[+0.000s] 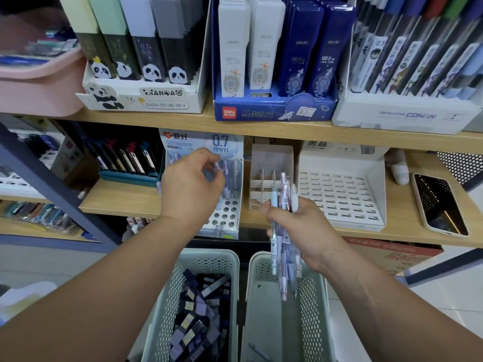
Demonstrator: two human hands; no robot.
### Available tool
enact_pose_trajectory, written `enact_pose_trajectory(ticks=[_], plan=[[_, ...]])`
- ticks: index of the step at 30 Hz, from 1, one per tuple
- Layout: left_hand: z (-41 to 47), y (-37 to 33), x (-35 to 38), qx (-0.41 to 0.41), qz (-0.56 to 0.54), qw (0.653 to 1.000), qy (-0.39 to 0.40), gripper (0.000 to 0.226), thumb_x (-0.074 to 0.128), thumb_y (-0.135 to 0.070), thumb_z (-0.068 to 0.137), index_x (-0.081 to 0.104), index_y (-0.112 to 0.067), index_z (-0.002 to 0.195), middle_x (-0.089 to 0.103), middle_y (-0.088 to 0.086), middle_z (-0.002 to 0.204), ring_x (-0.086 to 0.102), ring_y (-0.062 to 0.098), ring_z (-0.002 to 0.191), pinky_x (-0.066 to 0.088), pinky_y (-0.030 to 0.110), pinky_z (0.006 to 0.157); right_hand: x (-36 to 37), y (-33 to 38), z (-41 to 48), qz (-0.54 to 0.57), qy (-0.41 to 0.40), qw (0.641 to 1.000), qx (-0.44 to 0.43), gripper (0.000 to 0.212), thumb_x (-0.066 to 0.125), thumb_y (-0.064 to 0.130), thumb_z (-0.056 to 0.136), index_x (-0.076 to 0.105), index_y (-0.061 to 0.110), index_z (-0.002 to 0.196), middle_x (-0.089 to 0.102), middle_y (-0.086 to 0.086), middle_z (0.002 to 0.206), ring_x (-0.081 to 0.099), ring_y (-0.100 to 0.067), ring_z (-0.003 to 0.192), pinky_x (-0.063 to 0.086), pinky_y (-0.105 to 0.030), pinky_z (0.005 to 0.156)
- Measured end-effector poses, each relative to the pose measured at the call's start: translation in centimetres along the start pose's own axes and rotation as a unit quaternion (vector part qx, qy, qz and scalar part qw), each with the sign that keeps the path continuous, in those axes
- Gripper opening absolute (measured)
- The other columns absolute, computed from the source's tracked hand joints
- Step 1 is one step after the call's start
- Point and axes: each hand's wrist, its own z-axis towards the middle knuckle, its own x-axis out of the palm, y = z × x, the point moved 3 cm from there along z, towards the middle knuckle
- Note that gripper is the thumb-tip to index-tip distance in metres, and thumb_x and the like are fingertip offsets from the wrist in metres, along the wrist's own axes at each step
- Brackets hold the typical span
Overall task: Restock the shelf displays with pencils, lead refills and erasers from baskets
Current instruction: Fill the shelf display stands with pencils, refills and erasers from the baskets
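Lilac and pale-blue plastic pencils (283,270) sit bunched in the right hand (300,231), fingers curled tight round their middles. Their long axis runs nearly upright: the blunt ends stand above the fist toward the shelf, and the tapered ends hang down over the right basket (261,267). The left hand (192,185) is curled round a single lilac pencil (217,167), blurred, lying roughly crosswise with one end poking out past the heel of the hand and the other by the fingertips. It hovers in front of the 0.7 mm display (227,215), a sloped card stand with round holes, where a few pencils (231,178) stand upright at the back.

Below the arms, the left basket (162,296), pale green and perforated, holds a heap of small dark and purple refill boxes (193,320); the right one holds a lone pencil at its bottom.

Beside the display on the wooden shelf (117,199) are a divided card box (270,163), a white slotted tray (339,197) and a phone (439,205) lying flat. On the shelf above are a panda box (146,99), a blue box (274,112) and a white box (405,114) of tall slim cases. Pale floor tiles (460,309) show at right.
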Motion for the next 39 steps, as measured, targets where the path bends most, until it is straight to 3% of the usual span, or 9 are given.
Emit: enact_pose_trajectory(ticks=[6, 12, 18, 22, 27, 33, 36, 37, 39], plan=[[0.1, 0.1, -0.1, 0.003, 0.024, 1.0, 0.006, 0.014, 0.074, -0.014, 0.083, 0.074, -0.015, 0.096, 0.072, -0.005, 0.08, 0.065, 0.02, 0.071, 0.055, 0.034, 0.074, -0.1, -0.1, 0.1, -0.023, -0.006, 1.0, -0.002, 0.016, 0.078, 0.022, 0.086, 0.075, 0.011, 0.097, 0.071, -0.001, 0.081, 0.067, -0.018, 0.079, 0.058, -0.049, 0.092], [0.3, 0.0, -0.5, 0.01, 0.023, 1.0, 0.001, 0.016, 0.075, -0.014, 0.082, 0.077, -0.014, 0.098, 0.075, -0.004, 0.082, 0.067, 0.02, 0.072, 0.056, 0.033, 0.076, -0.1, -0.1, -0.1, 0.007, 0.006, 1.0, -0.001, 0.014, 0.077, 0.017, 0.086, 0.074, 0.011, 0.098, 0.074, 0.005, 0.081, 0.068, -0.012, 0.078, 0.062, -0.03, 0.074], [0.2, 0.3, 0.2, 0.067, 0.071, 0.995, 0.034, 0.018, 0.081, -0.008, 0.075, 0.079, -0.012, 0.092, 0.075, 0.003, 0.08, 0.065, 0.031, 0.079, 0.054, 0.041, 0.078, -0.1, -0.1, 0.0, 0.004, 0.005, 1.0, 0.001, 0.016, 0.077, 0.016, 0.087, 0.073, 0.008, 0.1, 0.073, 0.003, 0.083, 0.068, -0.011, 0.075, 0.06, -0.024, 0.067], [0.2, 1.0, 0.7, 0.114, 0.124, 0.984, 0.049, 0.023, 0.083, -0.019, 0.072, 0.08, -0.013, 0.095, 0.074, 0.005, 0.087, 0.063, 0.034, 0.081, 0.053, 0.044, 0.077, -0.1, -0.3, 0.0, 0.005, 0.007, 1.0, 0.001, 0.02, 0.076, 0.016, 0.088, 0.072, 0.006, 0.103, 0.071, -0.002, 0.087, 0.068, -0.014, 0.079, 0.056, -0.019, 0.062], [0.0, 1.1, 1.0, 0.118, 0.165, 0.976, 0.075, 0.038, 0.077, -0.034, 0.072, 0.079, -0.014, 0.105, 0.066, 0.007, 0.09, 0.059, 0.037, 0.085, 0.05, 0.047, 0.076, -0.1, -0.2, -0.1, 0.011, 0.019, 1.0, 0.007, 0.014, 0.078, 0.023, 0.086, 0.071, 0.019, 0.097, 0.076, 0.009, 0.081, 0.071, -0.016, 0.085, 0.06, -0.03, 0.077], [-0.6, -0.5, 0.2, 0.139, 0.137, 0.98, 0.025, 0.038, 0.067, -0.034, 0.081, 0.074, -0.016, 0.114, 0.063, 0.007, 0.095, 0.058, 0.033, 0.089, 0.047, 0.042, 0.08, 0.6, 0.3, -0.5, 0.057, 0.074, 0.996, 0.0, 0.01, 0.075, 0.02, 0.088, 0.07, 0.017, 0.097, 0.075, 0.012, 0.076, 0.07, -0.006, 0.069, 0.056, -0.026, 0.066], [-1.5, -2.5, -0.1, 0.053, -0.022, 0.995, 0.081, 0.018, 0.068, -0.03, 0.089, 0.076, -0.018, 0.1, 0.063, 0.0, 0.092, 0.057, 0.008, 0.087, 0.044, 0.024, 0.081, 1.4, 0.5, -0.7, 0.027, 0.092, 0.995, -0.025, 0.012, 0.077, 0.019, 0.088, 0.072, 0.014, 0.097, 0.076, 0.007, 0.081, 0.071, -0.01, 0.074, 0.056, -0.033, 0.071], [-1.9, -3.0, 0.0, -0.016, -0.094, 0.988, 0.122, 0.011, 0.07, -0.027, 0.089, 0.076, -0.019, 0.094, 0.064, -0.002, 0.086, 0.056, 0.0, 0.078, 0.044, 0.017, 0.077, 1.6, 0.4, -0.6, 0.009, 0.093, 0.995, -0.035, 0.016, 0.079, 0.022, 0.087, 0.073, 0.016, 0.1, 0.077, 0.004, 0.088, 0.072, -0.013, 0.08, 0.057, -0.039, 0.076], [-3.0, -3.3, 0.6, -0.155, -0.21, 0.948, 0.183, 0.004, 0.074, -0.024, 0.087, 0.075, -0.019, 0.087, 0.068, 0.001, 0.077, 0.057, -0.001, 0.065, 0.049, 0.018, 0.067, 2.1, 0.4, -0.7, -0.01, 0.094, 0.994, -0.044, 0.025, 0.079, 0.026, 0.086, 0.073, 0.016, 0.109, 0.077, -0.003, 0.102, 0.073, -0.021, 0.097, 0.057, -0.046, 0.087]])
